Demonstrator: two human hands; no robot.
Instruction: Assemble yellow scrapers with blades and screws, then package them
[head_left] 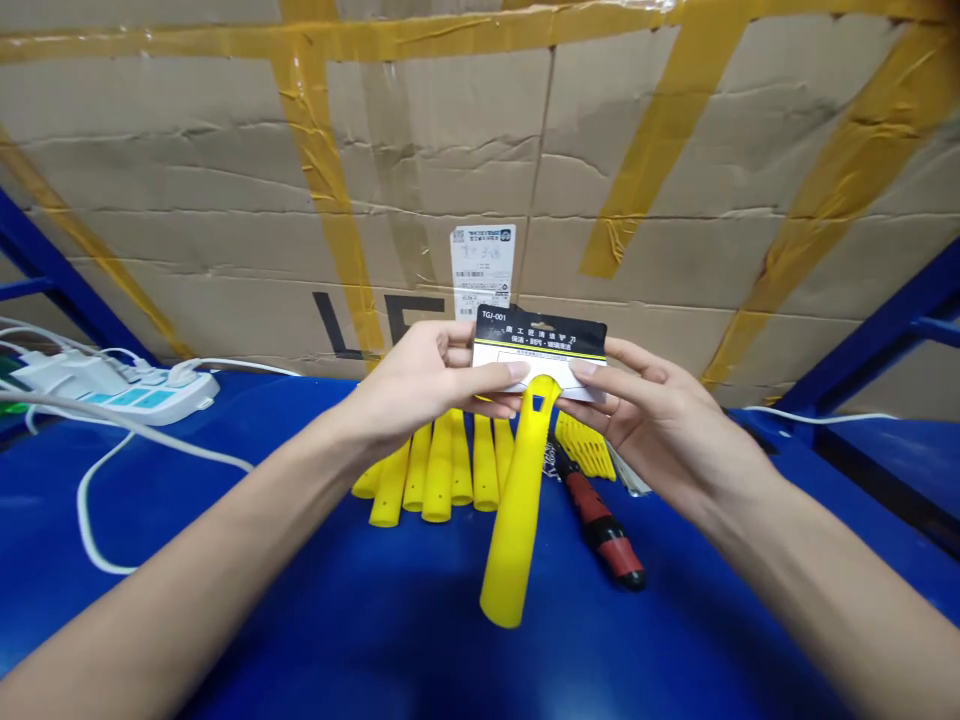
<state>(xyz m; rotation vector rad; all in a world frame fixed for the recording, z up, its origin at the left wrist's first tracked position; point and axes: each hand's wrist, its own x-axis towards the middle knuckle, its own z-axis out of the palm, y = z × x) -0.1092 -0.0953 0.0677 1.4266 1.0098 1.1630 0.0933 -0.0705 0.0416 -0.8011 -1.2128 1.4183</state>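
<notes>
A black-and-white packaging card printed TGJ-001 is held up in front of the box, tilted slightly. Its label reads as a cleaning scraper, and a yellow scraper handle hangs down from its lower edge. My left hand pinches the card's left side, thumb on the front. On the right side my right hand grips it the same way, fingers behind. The scraper's head is hidden behind the card and fingers. Below lie several yellow handles side by side on the blue surface.
A red-and-black screwdriver-like tool lies right of the handles, near yellow slotted pieces. At left is a white power strip with plugs and loose cables. A large taped cardboard box stands behind, between blue metal frames.
</notes>
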